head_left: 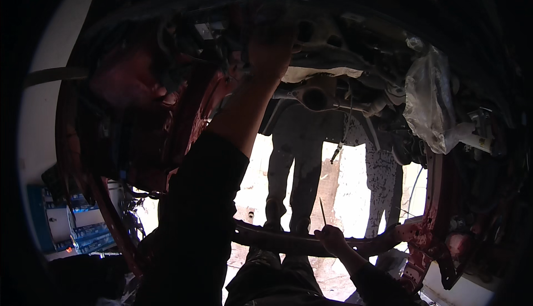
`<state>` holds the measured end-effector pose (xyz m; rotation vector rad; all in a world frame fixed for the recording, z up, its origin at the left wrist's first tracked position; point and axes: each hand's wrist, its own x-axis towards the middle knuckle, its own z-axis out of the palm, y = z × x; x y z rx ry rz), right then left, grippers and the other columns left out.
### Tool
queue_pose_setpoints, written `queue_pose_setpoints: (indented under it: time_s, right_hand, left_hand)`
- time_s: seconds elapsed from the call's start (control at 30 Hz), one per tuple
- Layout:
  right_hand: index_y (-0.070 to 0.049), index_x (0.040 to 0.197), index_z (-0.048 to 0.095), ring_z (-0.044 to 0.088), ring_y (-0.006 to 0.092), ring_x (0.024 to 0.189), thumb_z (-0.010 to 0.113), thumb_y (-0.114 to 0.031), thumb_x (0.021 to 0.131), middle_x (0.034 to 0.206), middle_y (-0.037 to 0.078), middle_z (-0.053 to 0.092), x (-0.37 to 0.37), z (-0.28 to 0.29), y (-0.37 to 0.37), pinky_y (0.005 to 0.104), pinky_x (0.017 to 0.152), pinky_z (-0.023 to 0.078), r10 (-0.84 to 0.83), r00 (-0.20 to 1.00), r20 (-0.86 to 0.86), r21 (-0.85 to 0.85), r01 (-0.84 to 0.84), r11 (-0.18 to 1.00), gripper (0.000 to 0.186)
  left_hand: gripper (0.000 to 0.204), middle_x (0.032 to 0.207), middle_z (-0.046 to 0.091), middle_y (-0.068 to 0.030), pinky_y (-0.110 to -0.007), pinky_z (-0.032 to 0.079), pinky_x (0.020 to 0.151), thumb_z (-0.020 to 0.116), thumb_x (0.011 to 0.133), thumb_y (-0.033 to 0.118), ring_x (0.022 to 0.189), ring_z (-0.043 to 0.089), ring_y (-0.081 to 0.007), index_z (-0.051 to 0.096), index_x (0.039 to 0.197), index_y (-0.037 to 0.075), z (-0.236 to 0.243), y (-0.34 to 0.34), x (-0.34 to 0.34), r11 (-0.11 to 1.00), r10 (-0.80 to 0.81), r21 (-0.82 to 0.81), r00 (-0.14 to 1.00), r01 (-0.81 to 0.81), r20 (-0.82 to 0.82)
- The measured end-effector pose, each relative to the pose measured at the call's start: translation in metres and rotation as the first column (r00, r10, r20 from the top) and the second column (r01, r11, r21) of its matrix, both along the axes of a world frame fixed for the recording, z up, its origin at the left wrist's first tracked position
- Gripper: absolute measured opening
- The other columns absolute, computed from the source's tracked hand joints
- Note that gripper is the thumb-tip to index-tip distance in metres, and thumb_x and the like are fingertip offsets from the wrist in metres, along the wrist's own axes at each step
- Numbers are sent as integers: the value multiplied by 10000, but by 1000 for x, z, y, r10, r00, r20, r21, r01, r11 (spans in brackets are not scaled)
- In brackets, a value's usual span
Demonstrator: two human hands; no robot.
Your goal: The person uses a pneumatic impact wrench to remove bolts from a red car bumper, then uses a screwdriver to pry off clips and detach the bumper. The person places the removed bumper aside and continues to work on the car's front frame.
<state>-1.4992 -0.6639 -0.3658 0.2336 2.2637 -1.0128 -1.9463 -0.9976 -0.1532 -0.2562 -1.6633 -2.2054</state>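
My left arm stretches up into a dark vehicle front bay, and my left hand [270, 56] is among shadowed parts near the top. Its fingers are lost in the dark, so what it touches does not show. Lower down, my right hand [332, 239] is closed around a thin, pointed rod [322, 212] that sticks upward; its handle is hidden in the fist. That hand is at the dark curved crossbar [277, 240] spanning the front of the bay. A dark cable with a connector end [335, 155] hangs above and slightly right of the rod.
Crumpled clear plastic [428, 100] hangs at the right of the bay. Red painted body metal [191, 106] stands left of my forearm, with a red frame post [435, 189] at right. Dark shadows [297, 156] fall across the bright floor. Blue shelving [41, 217] stands far left.
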Motion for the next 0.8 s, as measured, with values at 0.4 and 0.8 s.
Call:
queue_pose_setpoints:
  time_s: [0.4, 0.8]
  right_hand:
    - [-35, 796, 673, 661, 272, 668, 815, -401, 953, 709, 142, 663, -9, -25, -11, 431, 649, 513, 64, 995, -78, -51, -68, 996, 423]
    - [-101, 1367, 686, 634, 385, 1262, 760, -249, 991, 1375, 166, 655, -294, 60, -30, 486, 1076, 528, 450, 482, -752, 384, -236, 893, 411]
  left_hand:
    - [392, 1506, 607, -114, -711, 183, 1275, 660, 1065, 407, 1502, 450, -366, 716, 1373, 172, -5, -50, -33, -173, 77, -736, 736, -654, -672]
    - [629, 1232, 748, -179, -476, 610, 964, 825, 943, 450, 1137, 735, -358, 647, 1421, 82, 30, -36, 35, -91, 269, -993, 958, -76, -98]
